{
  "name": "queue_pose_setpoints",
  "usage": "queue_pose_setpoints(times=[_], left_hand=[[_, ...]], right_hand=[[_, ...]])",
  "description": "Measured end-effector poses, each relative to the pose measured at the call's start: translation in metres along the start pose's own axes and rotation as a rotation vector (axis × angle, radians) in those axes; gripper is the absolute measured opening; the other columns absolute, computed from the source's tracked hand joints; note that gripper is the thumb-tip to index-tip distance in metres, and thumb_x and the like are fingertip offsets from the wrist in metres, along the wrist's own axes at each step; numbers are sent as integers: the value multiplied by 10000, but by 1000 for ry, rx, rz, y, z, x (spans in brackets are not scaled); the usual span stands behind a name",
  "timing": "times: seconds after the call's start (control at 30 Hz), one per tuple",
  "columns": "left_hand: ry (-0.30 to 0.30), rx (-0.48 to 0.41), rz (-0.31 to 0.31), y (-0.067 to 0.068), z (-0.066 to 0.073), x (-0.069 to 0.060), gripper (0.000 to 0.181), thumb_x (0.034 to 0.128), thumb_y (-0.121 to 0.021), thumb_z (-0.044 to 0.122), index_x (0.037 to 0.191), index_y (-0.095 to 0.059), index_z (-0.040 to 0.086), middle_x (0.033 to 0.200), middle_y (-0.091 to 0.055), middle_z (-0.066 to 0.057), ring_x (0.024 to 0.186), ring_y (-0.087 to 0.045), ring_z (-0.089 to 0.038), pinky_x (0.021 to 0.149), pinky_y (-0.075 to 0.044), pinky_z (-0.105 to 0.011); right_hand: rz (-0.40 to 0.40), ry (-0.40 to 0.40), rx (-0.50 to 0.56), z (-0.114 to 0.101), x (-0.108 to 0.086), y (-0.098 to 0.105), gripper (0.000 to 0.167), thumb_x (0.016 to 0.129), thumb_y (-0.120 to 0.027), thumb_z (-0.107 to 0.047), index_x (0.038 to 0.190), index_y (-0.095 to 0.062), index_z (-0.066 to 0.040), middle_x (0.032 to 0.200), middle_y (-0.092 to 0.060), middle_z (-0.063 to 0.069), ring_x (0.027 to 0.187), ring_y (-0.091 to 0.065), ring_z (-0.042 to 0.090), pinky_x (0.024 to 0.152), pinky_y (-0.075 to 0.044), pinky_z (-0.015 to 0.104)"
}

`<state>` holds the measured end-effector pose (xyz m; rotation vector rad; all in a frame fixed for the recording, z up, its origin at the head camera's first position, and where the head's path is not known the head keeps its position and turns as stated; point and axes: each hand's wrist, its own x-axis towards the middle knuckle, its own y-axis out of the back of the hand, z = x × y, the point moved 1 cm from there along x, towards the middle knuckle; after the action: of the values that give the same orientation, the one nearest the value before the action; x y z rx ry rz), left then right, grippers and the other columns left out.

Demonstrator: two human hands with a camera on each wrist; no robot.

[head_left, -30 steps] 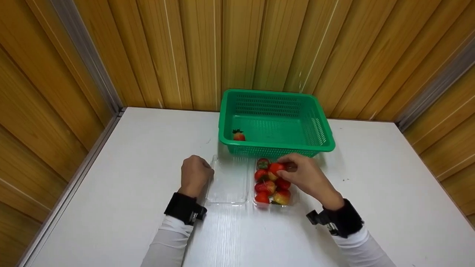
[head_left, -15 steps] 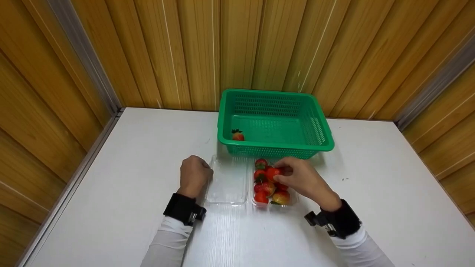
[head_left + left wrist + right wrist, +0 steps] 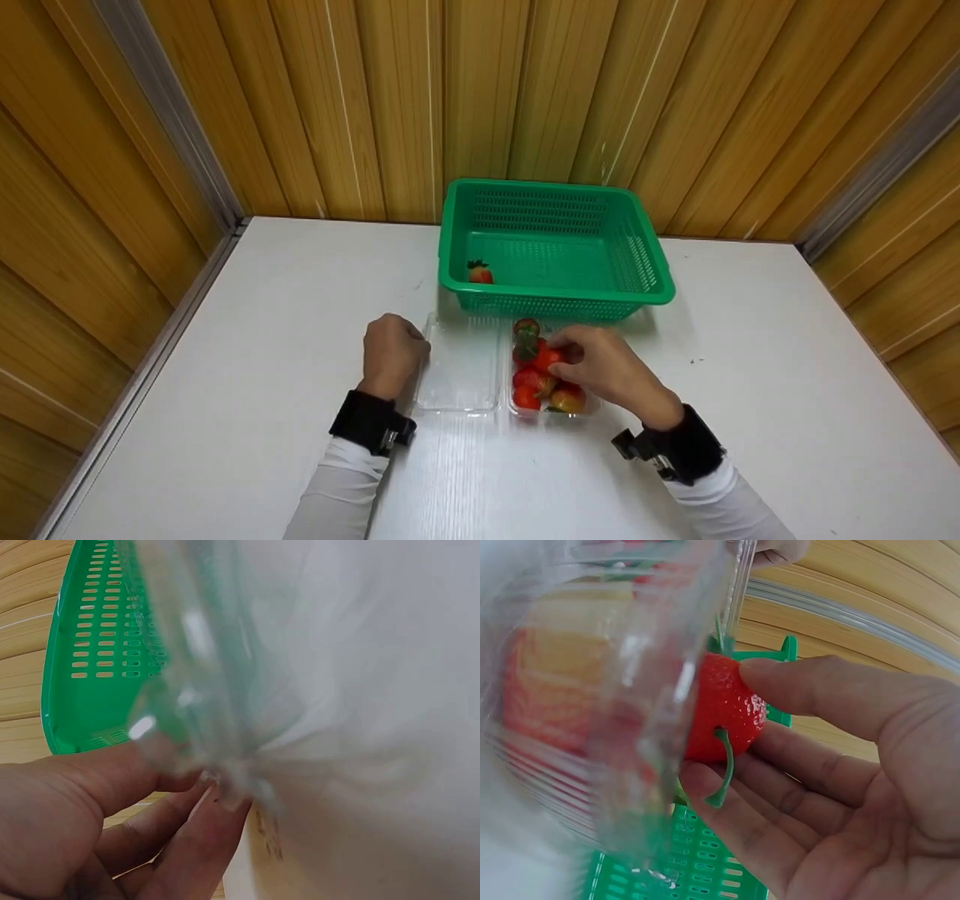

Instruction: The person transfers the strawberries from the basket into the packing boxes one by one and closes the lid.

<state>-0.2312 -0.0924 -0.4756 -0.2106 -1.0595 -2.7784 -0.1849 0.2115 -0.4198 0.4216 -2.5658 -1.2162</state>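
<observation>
A clear plastic clamshell box lies spread open on the white table, its lid point(image 3: 461, 367) to the left and its fruit-filled half point(image 3: 594, 409) to the right. My left hand point(image 3: 391, 356) pinches the lid's outer rim between thumb and fingers, as the left wrist view shows. With the thumb and fingers of my right hand point(image 3: 606, 373) I grip a red strawberry point(image 3: 727, 709) at the top of the fruit-filled half. Several strawberries point(image 3: 568, 399) lie packed below and around it; some are hidden behind my right hand. A green stalk hangs near the gripped strawberry.
A green plastic basket point(image 3: 559, 292) stands just behind the box, with one strawberry point(image 3: 481, 275) in its front left corner. Wood-patterned panels point(image 3: 487, 97) wall the table point(image 3: 300, 300) at the back and both sides.
My right hand has moved slightly down and toward me with the strawberry, lower among the others. Strawberries at the box's upper left have shifted a little. The left hand stays on the lid's rim.
</observation>
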Motion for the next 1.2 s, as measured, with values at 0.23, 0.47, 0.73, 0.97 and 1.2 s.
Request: queue_pose_setpoints(times=[0.23,0.47,0.73,0.97,1.2], left_hand=[[22,1,-4,0,0,1,137,719,-689,-87,685,-788,1,719,-737,-123,677,-671,-279,599,-552,-409],[11,3,-1,0,1,1,148,722,-682,-94,677,-787,1,701,-731,-117,655,-655,-258,569,-527,-376],[-38,4,22,-1,0,-1,213,711,-637,-122,608,-763,17,633,-703,-84,603,-609,-223,518,-471,-338],[-21,-1,15,0,0,0,197,708,-655,-116,616,-764,20,651,-709,-91,608,-614,-231,524,-480,-343],[-23,0,13,0,0,0,192,700,-656,-110,629,-775,24,663,-718,-94,622,-621,-233,537,-500,-361]], right_hand=[[-22,-13,4,0,1,-3,212,894,-827,-22,1092,-759,8,999,-727,61,896,-651,220,791,-564,364],[-37,-27,-14,-1,0,-3,217,895,-828,-31,1100,-765,-1,1008,-729,51,891,-628,207,785,-549,366],[-32,0,-29,0,0,-3,217,876,-818,-2,1087,-769,5,962,-727,38,842,-600,186,741,-518,339],[-42,-13,-36,0,0,-4,218,880,-827,-13,1089,-768,4,970,-725,42,861,-604,199,764,-525,360],[-44,-16,-42,-2,0,-2,223,878,-832,-13,1090,-766,5,972,-722,42,860,-597,199,764,-526,362]])
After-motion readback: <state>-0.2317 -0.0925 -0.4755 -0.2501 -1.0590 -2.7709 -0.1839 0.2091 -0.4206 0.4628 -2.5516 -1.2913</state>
